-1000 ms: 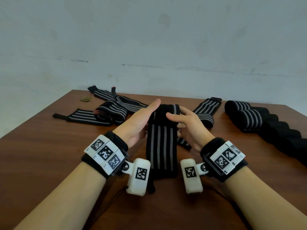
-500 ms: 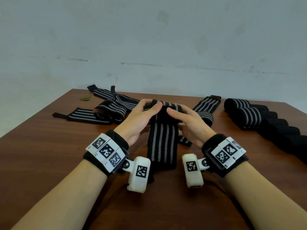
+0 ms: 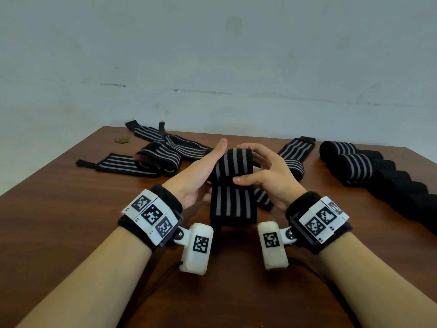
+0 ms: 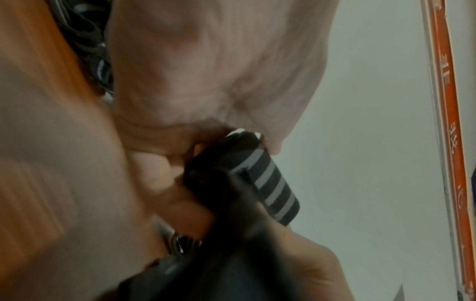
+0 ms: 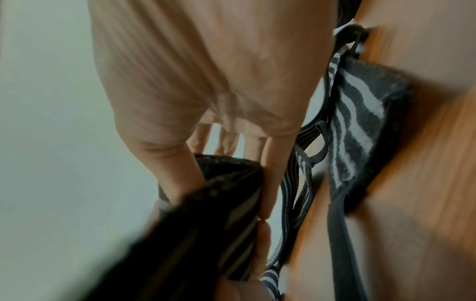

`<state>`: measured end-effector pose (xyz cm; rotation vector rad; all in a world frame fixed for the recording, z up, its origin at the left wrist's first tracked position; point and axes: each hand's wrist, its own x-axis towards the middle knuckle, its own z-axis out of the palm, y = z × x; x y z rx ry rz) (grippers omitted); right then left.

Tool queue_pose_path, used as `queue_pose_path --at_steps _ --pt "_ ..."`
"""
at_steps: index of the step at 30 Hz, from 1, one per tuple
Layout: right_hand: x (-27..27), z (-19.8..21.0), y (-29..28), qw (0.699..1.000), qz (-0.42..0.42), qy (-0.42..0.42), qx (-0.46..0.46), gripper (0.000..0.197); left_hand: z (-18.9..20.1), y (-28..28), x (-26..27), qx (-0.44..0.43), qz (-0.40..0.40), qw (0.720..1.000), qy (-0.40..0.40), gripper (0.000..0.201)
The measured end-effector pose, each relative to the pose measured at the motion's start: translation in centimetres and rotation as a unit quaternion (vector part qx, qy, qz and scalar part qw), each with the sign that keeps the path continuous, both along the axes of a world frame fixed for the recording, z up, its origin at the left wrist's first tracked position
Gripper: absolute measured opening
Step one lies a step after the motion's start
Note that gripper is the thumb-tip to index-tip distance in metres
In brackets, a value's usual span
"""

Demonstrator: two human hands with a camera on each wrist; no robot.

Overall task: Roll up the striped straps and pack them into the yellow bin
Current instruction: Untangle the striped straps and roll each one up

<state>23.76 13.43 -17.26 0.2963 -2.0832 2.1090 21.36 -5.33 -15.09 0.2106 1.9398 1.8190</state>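
I hold a black strap with grey stripes [image 3: 233, 165] over the middle of the brown table [image 3: 71, 209]. Its upper part is wound into a roll [image 4: 268, 181], and the flat tail [image 3: 233, 204] hangs down to the tabletop. My left hand [image 3: 203, 169] holds the roll's left end, with the index finger straight along its side. In the left wrist view the lower fingers [image 4: 180, 195] curl against the fabric. My right hand [image 3: 262, 169] grips the right end, thumb on the front and fingers arched over the top. No yellow bin is in view.
Several loose striped straps [image 3: 153, 157] lie tangled at the back left. Another loose strap [image 3: 295, 155] lies just right of my hands. A row of rolled straps [image 3: 352, 162] runs along the right side. A small brown scrap [image 3: 123, 139] sits near the far left edge.
The roll has grown and come up off the table, and the tail is shorter. My left fingers went from over the roll to straight beside it. My right fingers now arch over the top.
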Motion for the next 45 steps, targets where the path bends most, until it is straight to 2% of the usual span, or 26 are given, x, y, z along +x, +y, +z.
queue_pose_path --at_steps 3,8,11,13,15,17,22,25,27,29,32,36,42,45 --pt "0.0 0.2 0.0 1.000 0.013 -0.005 -0.013 0.060 0.0 -0.1 0.1 0.036 0.002 0.999 -0.018 0.059" --pt "0.1 0.4 0.0 1.000 0.006 -0.022 -0.014 0.062 0.3 0.0 0.5 0.108 0.018 0.993 -0.049 0.033" --pt "0.3 0.7 -0.6 0.996 0.022 -0.077 -0.047 0.055 0.2 0.1 0.3 0.126 0.032 0.991 -0.013 0.025" --pt "0.7 0.8 -1.0 0.990 0.039 -0.130 -0.026 0.055 0.3 0.1 0.2 0.136 0.038 0.990 0.019 0.017" --pt "0.9 0.9 -1.3 0.983 0.058 -0.175 -0.008 0.057 0.3 0.0 0.1 0.146 0.028 0.988 0.032 0.020" --pt "0.9 0.9 -1.3 0.981 0.058 -0.184 -0.011 0.051 0.3 -0.2 -0.1 0.149 0.019 0.988 0.035 0.027" --pt "1.0 1.3 -1.0 0.986 0.026 -0.159 -0.040 0.046 -0.2 -0.3 -0.7 0.161 0.019 0.986 0.042 0.043" --pt "0.7 1.0 -0.8 0.989 0.007 -0.124 -0.080 0.043 -0.2 -0.3 -0.6 0.191 0.000 0.981 0.011 0.036" --pt "0.4 0.9 -0.8 0.988 -0.008 -0.107 -0.109 0.052 -0.2 -0.6 -0.8 0.224 -0.001 0.974 -0.029 0.038" --pt "0.2 0.7 -0.8 0.987 -0.009 -0.101 -0.122 0.060 -0.3 -0.7 -1.0 0.188 -0.003 0.982 -0.027 0.046" --pt "0.2 0.5 -0.7 0.987 0.010 -0.116 -0.111 0.056 -0.6 -0.6 -1.3 0.110 -0.004 0.994 0.010 0.040" --pt "0.4 0.6 -0.8 0.986 0.045 -0.120 -0.103 0.053 -0.9 -0.8 -1.8 0.107 0.036 0.993 0.034 0.046" --pt "0.6 0.8 -0.4 0.989 0.017 -0.134 -0.065 0.049 -1.3 -0.7 -2.0 0.121 0.055 0.991 0.027 0.047" --pt "0.7 1.1 -0.4 0.989 -0.003 -0.141 -0.052 0.055 -1.8 -0.5 -2.1 0.108 0.066 0.991 0.035 0.046"
